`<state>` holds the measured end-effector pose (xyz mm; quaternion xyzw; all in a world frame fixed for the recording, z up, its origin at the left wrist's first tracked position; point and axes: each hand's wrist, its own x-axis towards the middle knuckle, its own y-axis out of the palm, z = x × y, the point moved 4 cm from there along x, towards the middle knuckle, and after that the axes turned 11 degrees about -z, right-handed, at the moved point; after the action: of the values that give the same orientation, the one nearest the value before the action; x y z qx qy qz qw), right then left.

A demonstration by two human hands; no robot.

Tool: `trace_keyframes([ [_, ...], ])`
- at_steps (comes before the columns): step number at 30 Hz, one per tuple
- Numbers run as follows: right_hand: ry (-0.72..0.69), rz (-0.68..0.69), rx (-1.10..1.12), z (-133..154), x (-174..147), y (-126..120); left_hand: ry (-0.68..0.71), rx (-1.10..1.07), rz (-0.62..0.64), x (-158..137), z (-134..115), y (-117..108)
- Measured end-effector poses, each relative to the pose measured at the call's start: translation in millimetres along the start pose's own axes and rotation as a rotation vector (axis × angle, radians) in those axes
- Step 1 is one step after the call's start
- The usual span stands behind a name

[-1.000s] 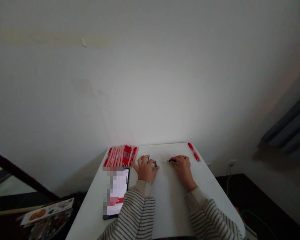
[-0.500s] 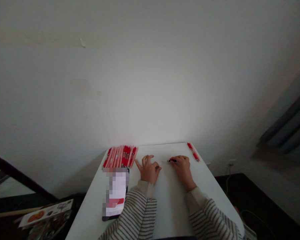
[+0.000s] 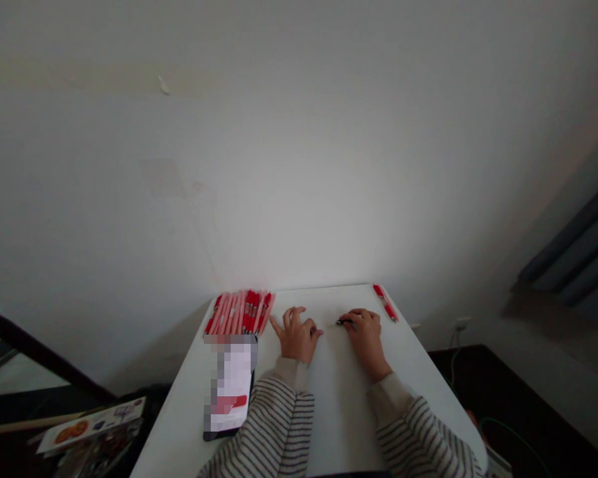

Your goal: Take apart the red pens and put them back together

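Observation:
My left hand (image 3: 299,338) rests low over the white table (image 3: 339,411), its thumb and forefinger pinched together and the other fingers raised. Whatever lies in that pinch is too small to make out. To its right, my right hand (image 3: 366,335) is closed on a slim black pen (image 3: 346,322), whose silvery end points toward the left hand. Most of this pen is hidden by my fingers. A faint pale streak shows on the tabletop between the hands; I cannot tell what it is.
A row of red pens (image 3: 239,313) in clear sleeves lies at the back left. Below them sits a phone (image 3: 236,378) with its screen lit. One more red pen (image 3: 385,303) lies along the back right edge. A wall (image 3: 299,166) rises behind the table.
My right hand has shifted very slightly to the right, and the pen in it has turned a little. The left hand has barely moved.

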<state>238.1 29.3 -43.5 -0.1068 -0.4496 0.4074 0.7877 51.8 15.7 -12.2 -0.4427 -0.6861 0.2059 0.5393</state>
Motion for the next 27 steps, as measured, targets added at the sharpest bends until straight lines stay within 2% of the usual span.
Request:
trace_keyframes([
  [12,-0.053,0.024,-0.060,2.0,-0.4,1.1,-0.084,-0.014,-0.033,-1.3,0.1,-10.4],
  [22,-0.001,0.110,-0.078,7.4,-0.9,-0.1,-0.130,0.006,-0.055,-1.2,6.0,-5.1],
  [27,0.001,0.103,-0.048,12.9,-0.9,-5.1,-0.152,0.015,-0.077,-2.5,9.2,-4.4],
])
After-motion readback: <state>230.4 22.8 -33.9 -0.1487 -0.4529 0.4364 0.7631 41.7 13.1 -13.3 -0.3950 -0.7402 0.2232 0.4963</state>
